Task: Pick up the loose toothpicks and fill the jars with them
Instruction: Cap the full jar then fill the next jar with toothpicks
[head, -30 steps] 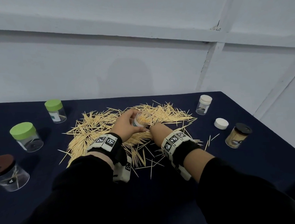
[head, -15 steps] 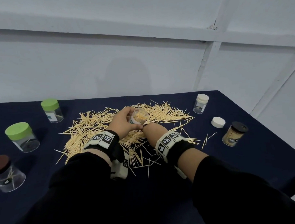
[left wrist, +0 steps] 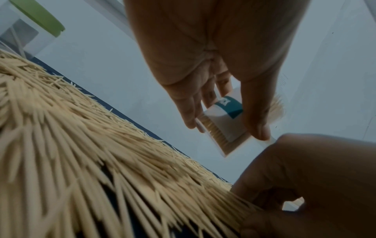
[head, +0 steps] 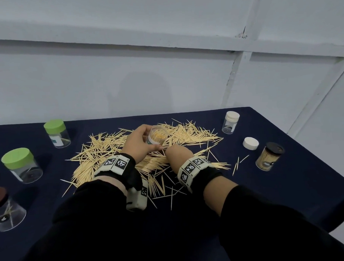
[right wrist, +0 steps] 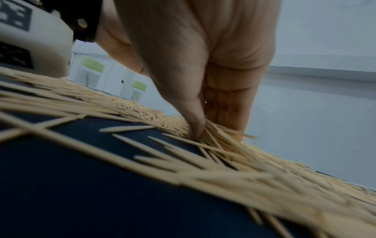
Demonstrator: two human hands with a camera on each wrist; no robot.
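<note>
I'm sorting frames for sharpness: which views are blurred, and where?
Head view: evenly lit and mostly sharp, the open jar in the left hand readable. Left wrist view: near toothpicks smeared, the jar soft. Right wrist view: foreground toothpicks blurred, sharper where the right hand pinches them.

Left hand (left wrist: 213, 64) around toothpick-filled jar (left wrist: 221, 127)

My clear open jar (head: 157, 137), packed with upright toothpicks, sits tilted above the loose toothpick pile (head: 113, 150) spread mid-table; 6 other jars flank it left and right.
</note>
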